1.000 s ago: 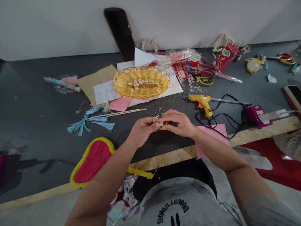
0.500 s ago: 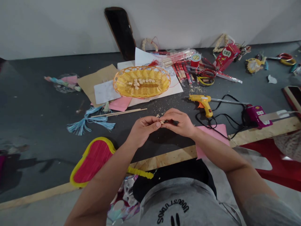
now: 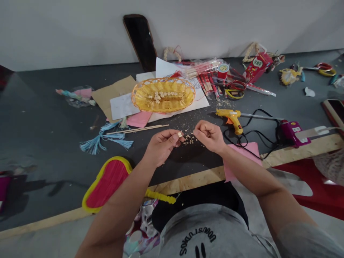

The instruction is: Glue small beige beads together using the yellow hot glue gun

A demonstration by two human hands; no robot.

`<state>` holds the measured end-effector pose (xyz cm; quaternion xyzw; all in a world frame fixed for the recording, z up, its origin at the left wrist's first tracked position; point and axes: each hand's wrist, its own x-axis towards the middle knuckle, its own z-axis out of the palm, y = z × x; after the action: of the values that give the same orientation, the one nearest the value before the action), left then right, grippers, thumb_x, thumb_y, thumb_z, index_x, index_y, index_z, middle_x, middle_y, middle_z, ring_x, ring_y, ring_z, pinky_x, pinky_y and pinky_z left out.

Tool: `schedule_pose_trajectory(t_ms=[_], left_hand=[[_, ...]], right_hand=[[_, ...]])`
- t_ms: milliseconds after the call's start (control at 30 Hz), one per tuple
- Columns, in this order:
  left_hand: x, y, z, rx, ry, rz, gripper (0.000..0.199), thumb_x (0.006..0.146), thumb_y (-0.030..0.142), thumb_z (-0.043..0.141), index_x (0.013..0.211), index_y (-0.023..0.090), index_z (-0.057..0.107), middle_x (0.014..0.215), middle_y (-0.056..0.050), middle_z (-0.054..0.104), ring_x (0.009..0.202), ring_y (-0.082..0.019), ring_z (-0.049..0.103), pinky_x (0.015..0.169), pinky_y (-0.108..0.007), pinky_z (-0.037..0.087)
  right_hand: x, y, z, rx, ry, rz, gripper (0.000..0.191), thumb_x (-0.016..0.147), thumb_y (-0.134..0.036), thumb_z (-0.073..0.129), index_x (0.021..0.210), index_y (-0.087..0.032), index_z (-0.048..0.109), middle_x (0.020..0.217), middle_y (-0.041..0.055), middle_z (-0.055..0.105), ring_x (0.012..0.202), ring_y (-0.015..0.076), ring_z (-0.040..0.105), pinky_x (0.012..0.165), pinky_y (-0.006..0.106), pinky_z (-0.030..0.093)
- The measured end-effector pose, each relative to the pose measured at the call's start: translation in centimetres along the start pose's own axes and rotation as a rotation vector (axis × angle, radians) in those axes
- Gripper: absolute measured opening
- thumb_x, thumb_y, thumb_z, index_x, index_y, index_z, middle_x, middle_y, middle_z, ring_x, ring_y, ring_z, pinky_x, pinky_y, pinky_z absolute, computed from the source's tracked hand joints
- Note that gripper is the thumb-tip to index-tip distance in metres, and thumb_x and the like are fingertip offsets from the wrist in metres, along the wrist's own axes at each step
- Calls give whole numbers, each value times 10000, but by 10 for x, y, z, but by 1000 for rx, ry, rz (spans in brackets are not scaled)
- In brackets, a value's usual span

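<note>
My left hand (image 3: 161,146) pinches a small cream-coloured piece (image 3: 180,134) between thumb and fingertips, just above the dark table. To its right, my right hand (image 3: 211,137) is closed, thumb pressed on the curled fingers; whatever it may hold is too small to name. Between and below the hands, several small pale bits (image 3: 189,139) lie scattered on the tabletop. Beyond them, a yellow woven basket (image 3: 139,102) holds a cluster of small pale flower-like pieces (image 3: 158,96).
A yellow glue gun (image 3: 231,118) with a black cord lies right of my hands. Two thin sticks (image 3: 145,128) and a blue tassel (image 3: 94,142) lie left. A pink-and-yellow fan (image 3: 111,182) rests by my left forearm. Scissors (image 3: 236,87) are behind the glue gun.
My hands have moved apart; before, they met at a small pale piece. My left hand keeps a small piece, and more of the scattered bits now show between them.
</note>
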<state>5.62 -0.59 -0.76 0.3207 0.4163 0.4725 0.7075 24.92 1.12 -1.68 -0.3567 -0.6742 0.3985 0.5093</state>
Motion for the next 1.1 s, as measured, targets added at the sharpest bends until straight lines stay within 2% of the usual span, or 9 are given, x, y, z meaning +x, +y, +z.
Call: schedule_pose_trajectory(t_ms=[67, 233, 400, 533, 633, 733, 800, 933, 1100], left_hand=[[1, 3, 0, -38, -18, 12, 286, 592, 338, 912, 752, 144, 774, 680, -52, 712, 570, -89, 536, 565, -226, 437], [3, 11, -5, -191, -38, 34, 219, 632, 251, 893, 746, 145, 739, 687, -17, 650, 554, -57, 441, 553, -212, 420], [6, 14, -10, -227, -19, 68, 222, 624, 222, 895, 737, 140, 723, 689, -7, 627, 566, -55, 442, 550, -199, 416], [6, 9, -8, -169, -49, 51, 234, 621, 262, 901, 724, 142, 728, 668, -14, 649, 544, -57, 452, 552, -212, 431], [4, 6, -6, -98, -81, 7, 253, 621, 300, 903, 720, 138, 736, 675, -27, 672, 551, -62, 490, 570, -215, 450], [3, 4, -7, -17, -78, -30, 277, 598, 328, 913, 712, 140, 744, 681, -37, 690, 604, -87, 564, 594, -213, 468], [3, 3, -8, 17, -78, -39, 291, 579, 340, 920, 699, 142, 743, 672, -37, 691, 632, -105, 597, 607, -219, 475], [4, 1, -11, 64, -107, -29, 298, 588, 356, 911, 718, 144, 746, 674, -33, 690, 639, -118, 603, 630, -242, 472], [6, -4, -12, 183, -143, 39, 281, 639, 378, 879, 716, 145, 742, 662, -18, 671, 601, -98, 538, 610, -239, 417]], right_hand=[[1, 0, -1, -7, 25, 23, 417, 899, -322, 585, 614, -217, 299, 662, -19, 499, 559, 77, 383, 550, 235, 356], [5, 5, -2, -1, 137, 174, 246, 841, -362, 661, 728, -195, 519, 669, -33, 519, 549, 75, 424, 512, 218, 355], [6, 5, -3, -5, 73, 222, 220, 821, -379, 709, 746, -184, 642, 622, -32, 591, 532, 82, 529, 522, 213, 420], [1, 5, -2, 5, -46, 190, 274, 901, -427, 626, 823, -173, 689, 678, -2, 667, 546, 85, 587, 538, 203, 470], [-3, 7, 0, 33, -125, 137, 354, 986, -451, 479, 1124, -177, 658, 874, 45, 726, 595, 84, 616, 576, 211, 514], [-6, 8, 3, -8, -146, -18, 388, 954, -400, 570, 1290, -204, 570, 987, 58, 705, 663, 90, 606, 629, 226, 535], [-7, 8, 5, -46, -168, -96, 400, 914, -353, 645, 1284, -220, 576, 1003, 53, 685, 682, 92, 595, 641, 232, 539], [-8, 7, 8, -95, -207, -148, 391, 891, -338, 684, 1258, -234, 601, 1004, 52, 679, 692, 100, 600, 682, 264, 557], [-5, 4, 8, -146, -198, -201, 235, 897, -287, 684, 1121, -216, 682, 960, 68, 728, 799, 148, 648, 713, 292, 561]])
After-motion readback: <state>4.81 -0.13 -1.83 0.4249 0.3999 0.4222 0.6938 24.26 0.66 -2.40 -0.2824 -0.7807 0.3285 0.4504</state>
